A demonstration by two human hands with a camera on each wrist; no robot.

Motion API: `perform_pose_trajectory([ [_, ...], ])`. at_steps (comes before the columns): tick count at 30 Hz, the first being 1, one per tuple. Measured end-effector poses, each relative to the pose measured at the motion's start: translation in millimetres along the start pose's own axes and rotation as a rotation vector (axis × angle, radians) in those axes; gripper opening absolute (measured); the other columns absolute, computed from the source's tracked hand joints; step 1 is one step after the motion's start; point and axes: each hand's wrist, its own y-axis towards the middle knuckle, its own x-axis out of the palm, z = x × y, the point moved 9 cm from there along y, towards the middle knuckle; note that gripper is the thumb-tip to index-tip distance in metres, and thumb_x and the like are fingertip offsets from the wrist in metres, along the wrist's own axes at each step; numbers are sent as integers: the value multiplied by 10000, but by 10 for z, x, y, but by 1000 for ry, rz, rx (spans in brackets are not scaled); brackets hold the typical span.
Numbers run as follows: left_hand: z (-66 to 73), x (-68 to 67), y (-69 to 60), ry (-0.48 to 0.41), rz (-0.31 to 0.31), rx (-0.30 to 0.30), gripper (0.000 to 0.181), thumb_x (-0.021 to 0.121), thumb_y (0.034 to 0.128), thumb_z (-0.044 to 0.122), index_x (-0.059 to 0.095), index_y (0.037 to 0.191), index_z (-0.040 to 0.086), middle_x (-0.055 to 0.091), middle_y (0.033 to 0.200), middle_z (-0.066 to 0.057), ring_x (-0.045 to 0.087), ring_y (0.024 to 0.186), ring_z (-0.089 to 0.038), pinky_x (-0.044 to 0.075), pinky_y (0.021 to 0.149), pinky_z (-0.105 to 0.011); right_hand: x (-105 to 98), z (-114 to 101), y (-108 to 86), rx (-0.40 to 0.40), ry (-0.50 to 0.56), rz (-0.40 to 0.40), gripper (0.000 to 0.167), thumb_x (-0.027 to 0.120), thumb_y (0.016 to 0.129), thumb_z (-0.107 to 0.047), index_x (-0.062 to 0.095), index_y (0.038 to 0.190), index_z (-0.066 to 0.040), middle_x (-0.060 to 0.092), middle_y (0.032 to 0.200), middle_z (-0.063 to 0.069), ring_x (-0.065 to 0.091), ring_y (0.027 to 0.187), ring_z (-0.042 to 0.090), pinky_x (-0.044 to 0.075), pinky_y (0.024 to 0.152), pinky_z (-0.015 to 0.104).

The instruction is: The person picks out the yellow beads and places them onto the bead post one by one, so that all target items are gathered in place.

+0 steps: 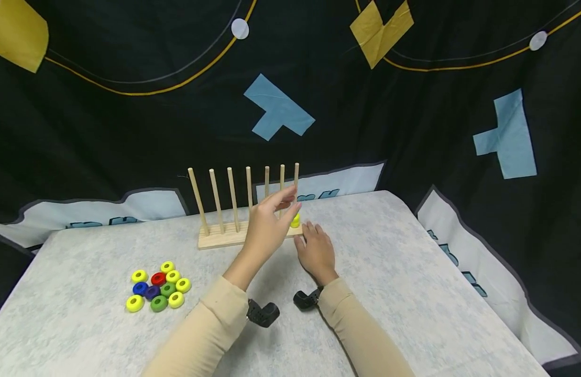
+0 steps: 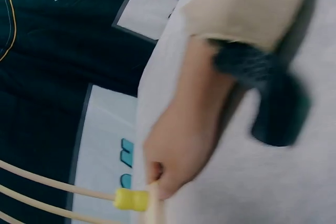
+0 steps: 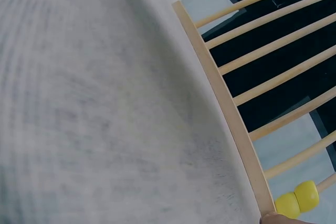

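A wooden rack [image 1: 221,240] with a row of upright pegs stands near the far edge. Two yellow rings [image 3: 296,200] sit stacked at the bottom of its rightmost peg; in the head view the yellow rings [image 1: 295,220] are partly behind my left thumb. Raised at the upper part of that peg, my left hand [image 1: 266,222] has its fingers extended and thumb apart, with no ring visible between them. My right hand [image 1: 317,252] lies on the table and pinches the rack's right end; the left wrist view shows the right hand [image 2: 181,142] at the base end [image 2: 154,205].
Left of my forearms, a loose group of rings lies on the table [image 1: 389,293]: several yellow rings [image 1: 135,303], green rings [image 1: 159,303], a red ring [image 1: 159,278], a blue ring [image 1: 140,288] and a purple ring [image 1: 152,292]. A dark curtain [image 1: 177,125] hangs behind the table.
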Motion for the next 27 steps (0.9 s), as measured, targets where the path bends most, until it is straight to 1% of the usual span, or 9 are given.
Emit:
perform_pose_trajectory([
  [3, -28, -1, -215, -49, -16, -9, 360, 689, 939, 139, 648, 1287, 56, 719, 1200, -97, 716, 1045, -222, 588, 922, -311, -10, -4, -3, -10, -3, 5, 561, 429, 1042, -440, 450, 1492, -105, 408, 1574, 83, 325, 1486, 313, 272, 1234, 477],
  [6, -52, 27, -424, -69, -58, -14, 358, 696, 932, 132, 654, 1283, 75, 709, 1216, -85, 715, 1027, -234, 595, 901, -322, -21, -7, -6, -18, -10, 12, 553, 439, 1041, -427, 457, 1487, -101, 418, 1568, 86, 334, 1480, 317, 282, 1229, 478],
  [9, -92, 30, -624, -46, -92, -18, 367, 709, 924, 153, 658, 1284, 102, 697, 1231, -59, 706, 1021, -224, 597, 889, -347, -17, -7, -11, -14, -16, 10, 550, 442, 1040, -429, 455, 1491, -114, 416, 1569, 81, 332, 1482, 313, 279, 1230, 479],
  [13, -182, -70, -862, -2, -79, -14, 373, 731, 907, 163, 666, 1270, 109, 697, 1214, -36, 699, 1010, -189, 596, 883, -350, -5, -18, -12, -6, -4, 6, 554, 450, 1039, -440, 449, 1496, -127, 406, 1575, 87, 320, 1488, 312, 265, 1237, 481],
  [16, -273, -191, -1021, 38, -69, -13, 380, 745, 894, 156, 667, 1264, 121, 699, 1195, -19, 695, 995, -168, 598, 867, -333, -4, -29, -10, -3, 2, 6, 552, 447, 1041, -440, 441, 1502, -136, 397, 1580, 85, 311, 1493, 309, 254, 1243, 475],
  [18, -352, -292, -1120, 68, -66, -23, 389, 754, 885, 150, 667, 1263, 128, 699, 1176, -6, 695, 984, -162, 599, 857, -326, -8, -38, -12, -6, 6, 7, 554, 442, 1043, -440, 435, 1505, -135, 392, 1583, 85, 307, 1494, 311, 249, 1245, 472],
  [20, -450, -411, -1216, 103, -57, -51, 403, 764, 874, 139, 664, 1265, 140, 697, 1151, 9, 695, 971, -160, 596, 850, -321, -8, -41, -18, -10, 11, 6, 557, 435, 1045, -440, 429, 1507, -130, 386, 1586, 87, 301, 1496, 314, 245, 1247, 471],
  [24, -660, -675, -1387, 181, -19, -130, 416, 775, 861, 120, 666, 1261, 148, 697, 1083, 22, 692, 941, -171, 587, 833, -330, -11, -22, -34, -1, 15, 9, 555, 440, 1043, -435, 428, 1508, -131, 385, 1586, 87, 300, 1497, 314, 243, 1247, 471],
  [27, -798, -921, -1502, 253, 14, -180, 414, 772, 863, 117, 667, 1262, 138, 700, 1083, 5, 681, 945, -182, 575, 825, -317, 0, -34, -42, 1, 13, 13, 547, 445, 1042, -432, 435, 1505, -142, 389, 1584, 81, 305, 1495, 312, 246, 1246, 474],
])
